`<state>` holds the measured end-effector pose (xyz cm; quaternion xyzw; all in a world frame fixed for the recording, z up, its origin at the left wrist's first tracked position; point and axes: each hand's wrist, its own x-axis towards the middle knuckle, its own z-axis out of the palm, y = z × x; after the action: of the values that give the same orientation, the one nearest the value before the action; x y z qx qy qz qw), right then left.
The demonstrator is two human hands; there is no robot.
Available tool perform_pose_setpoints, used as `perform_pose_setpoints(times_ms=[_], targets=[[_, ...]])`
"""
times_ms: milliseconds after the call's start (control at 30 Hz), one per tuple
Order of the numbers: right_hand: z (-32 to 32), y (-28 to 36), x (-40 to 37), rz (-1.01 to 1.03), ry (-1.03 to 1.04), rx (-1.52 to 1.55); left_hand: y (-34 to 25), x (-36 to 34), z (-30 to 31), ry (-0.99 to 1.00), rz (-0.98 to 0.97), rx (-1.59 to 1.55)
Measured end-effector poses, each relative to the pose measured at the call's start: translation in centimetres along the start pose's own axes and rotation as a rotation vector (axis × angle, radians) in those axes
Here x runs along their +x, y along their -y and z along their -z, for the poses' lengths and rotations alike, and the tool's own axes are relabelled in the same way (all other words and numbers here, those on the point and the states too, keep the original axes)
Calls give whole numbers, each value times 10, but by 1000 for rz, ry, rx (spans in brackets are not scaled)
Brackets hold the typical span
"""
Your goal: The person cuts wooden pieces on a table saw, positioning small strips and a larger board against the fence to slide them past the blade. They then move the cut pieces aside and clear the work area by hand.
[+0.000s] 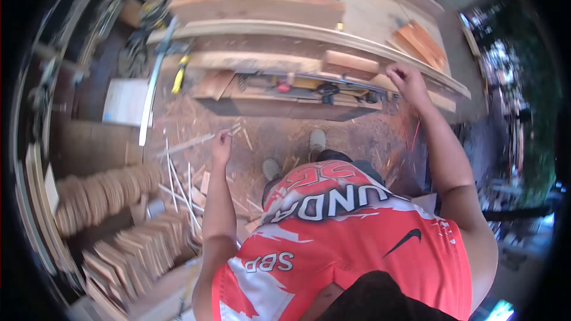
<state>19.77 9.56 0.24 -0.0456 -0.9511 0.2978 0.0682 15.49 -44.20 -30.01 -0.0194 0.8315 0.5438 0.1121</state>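
My left hand point(222, 138) hangs over the littered floor, its fingers pinched together by the end of a thin pale strip point(189, 145); whether it grips the strip is too small to tell. On the right, my right hand point(404, 77) is curled at the front edge of the wooden workbench point(262, 28), just right of a short wood block point(351, 62). What its fingers hold, if anything, is hidden. A long thick board point(256, 9) lies on the bench, and an orange-brown wood piece point(421, 44) rests farther right.
Under the bench edge, a shelf point(285, 109) holds tools. A yellow-handled tool point(179, 74) hangs beside a long metal bar clamp point(156, 83). Stacked wood pieces point(137, 255) and round discs point(101, 196) stand at lower left. Scraps and shavings cover the floor point(262, 137).
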Motion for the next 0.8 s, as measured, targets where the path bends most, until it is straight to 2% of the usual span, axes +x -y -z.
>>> perform_pose_setpoints(times_ms=[67,100,200,233,267,300,367,400,467,533,567,600,633,700,733,767,800], targets=[[37,-28,10,-64,-114,-155,-64,21,-11,-87,-99,-19],[52,-53,19,-90,-137,-156,-106,29,-19,-60,-118,-11],[87,-137,57,-41,-203,-116,-240,59,-35,-228,-604,15],[94,-164,73,-111,-93,-188,-276,74,-41,-278,-767,68],[97,-186,85,-177,25,-255,-306,88,-47,-319,-806,92],[99,-196,94,-174,32,-239,-334,104,-53,-363,-844,119],[101,-200,116,-213,365,-444,-381,139,-64,-431,-885,190],[95,-220,129,-117,498,-517,-398,156,-73,-441,-864,218],[86,-228,144,-107,576,-464,-421,182,-86,-453,-742,157],[78,-216,151,-91,651,-420,-418,193,-91,-525,-729,292],[72,-198,151,-15,653,-166,-414,198,-93,-576,-739,397],[62,-186,152,54,649,92,-408,204,-92,-587,-796,360],[47,-182,157,79,681,117,-407,205,-90,-602,-770,399],[9,-169,178,303,831,64,-408,200,-88,-582,-760,452],[-19,-181,184,331,876,240,-410,195,-91,-564,-692,422],[-47,-185,193,383,939,414,-387,204,-83,-527,-730,441],[-39,-154,194,339,950,328,-392,197,-90,-545,-551,348]])
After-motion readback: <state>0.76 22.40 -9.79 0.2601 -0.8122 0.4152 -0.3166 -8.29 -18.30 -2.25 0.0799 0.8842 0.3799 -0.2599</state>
